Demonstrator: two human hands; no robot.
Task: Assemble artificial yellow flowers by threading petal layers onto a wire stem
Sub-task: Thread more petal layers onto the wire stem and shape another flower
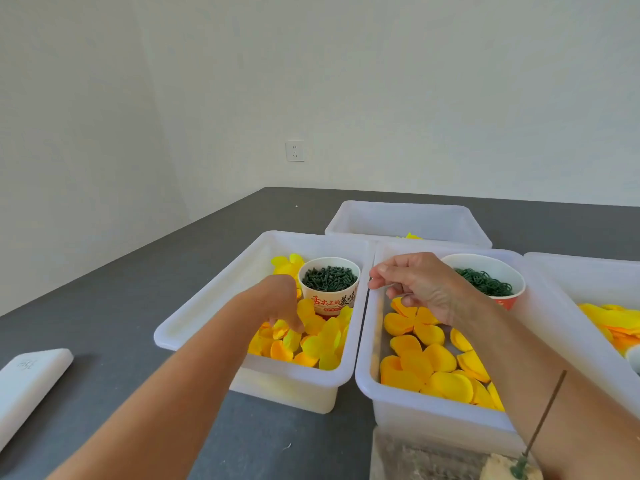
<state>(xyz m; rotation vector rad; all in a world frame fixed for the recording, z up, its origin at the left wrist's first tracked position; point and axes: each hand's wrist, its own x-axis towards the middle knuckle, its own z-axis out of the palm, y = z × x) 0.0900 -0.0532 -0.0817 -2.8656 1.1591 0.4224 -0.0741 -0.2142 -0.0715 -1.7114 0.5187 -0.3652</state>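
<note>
My left hand (282, 304) reaches down into the left white bin (207, 306), and its fingertips pinch a small yellow petal layer (281, 330) in the pile. My right hand (419, 285) hovers over the near-left rim of the middle white bin (363, 362), which holds larger orange-yellow petal layers (426, 362). Its thumb and forefinger are pinched together on something thin that looks like a wire stem (371, 285); most of it is hidden. Another thin stem (545, 408) stands upright in a foam block (502, 467) at the bottom right.
A paper cup of dark green pieces (329, 280) stands in the left bin, and a cup of green rings (485, 282) in the middle bin. A further bin (408, 220) sits behind, another with yellow petals (588, 282) at right. A white flat box (31, 382) lies at left.
</note>
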